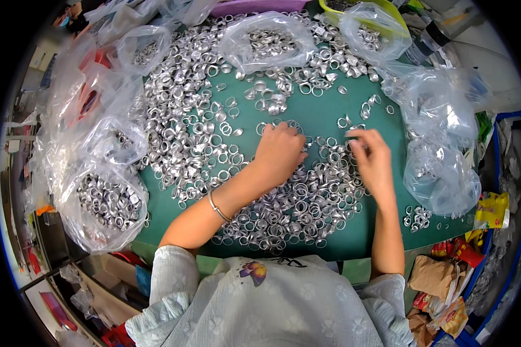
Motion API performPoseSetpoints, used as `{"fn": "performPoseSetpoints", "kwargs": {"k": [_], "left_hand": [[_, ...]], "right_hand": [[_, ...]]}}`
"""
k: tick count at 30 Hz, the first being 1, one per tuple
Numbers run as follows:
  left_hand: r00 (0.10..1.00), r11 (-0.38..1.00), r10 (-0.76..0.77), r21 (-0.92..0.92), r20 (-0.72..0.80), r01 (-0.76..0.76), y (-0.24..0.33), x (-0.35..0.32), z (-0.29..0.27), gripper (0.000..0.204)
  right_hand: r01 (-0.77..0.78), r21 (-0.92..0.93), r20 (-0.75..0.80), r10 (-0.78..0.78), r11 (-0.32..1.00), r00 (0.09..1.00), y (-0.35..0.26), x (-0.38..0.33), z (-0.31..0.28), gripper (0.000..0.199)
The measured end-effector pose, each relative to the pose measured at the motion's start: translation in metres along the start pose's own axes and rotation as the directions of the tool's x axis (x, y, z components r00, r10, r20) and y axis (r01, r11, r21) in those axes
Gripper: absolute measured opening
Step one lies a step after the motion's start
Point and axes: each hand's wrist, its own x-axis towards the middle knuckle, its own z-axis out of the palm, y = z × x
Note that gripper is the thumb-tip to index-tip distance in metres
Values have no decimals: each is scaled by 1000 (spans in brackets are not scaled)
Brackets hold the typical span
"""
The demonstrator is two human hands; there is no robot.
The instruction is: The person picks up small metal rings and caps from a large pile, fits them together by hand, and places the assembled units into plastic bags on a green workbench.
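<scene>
A green table top is strewn with a great many small silver metal rings, thickest at the left and in a pile near me. My left hand rests palm down on the rings at the middle, fingers curled over them; whether it holds any is hidden. A thin bangle sits on that wrist. My right hand hovers just right of it, fingertips pinched on a silver ring at the pile's far edge.
Clear plastic bags of rings lie around: one at the near left, others at the far left, far middle, far right and right. Snack wrappers lie at the lower right.
</scene>
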Motion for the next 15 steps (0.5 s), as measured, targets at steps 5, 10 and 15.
{"fn": "performPoseSetpoints", "kwargs": {"k": [5, 10, 15], "left_hand": [[997, 999, -33, -5, 72, 34, 2, 12, -9, 22], [943, 851, 168, -440, -289, -286, 40, 4, -25, 35], [912, 659, 82, -665, -402, -352, 53, 10, -10, 50]], "right_hand": [[-284, 128, -13, 288, 950, 957, 34, -12, -40, 15], [-562, 708, 469, 310, 427, 827, -13, -33, -17, 26], [-630, 763, 614, 145, 143, 776, 8, -28, -12, 12]]}}
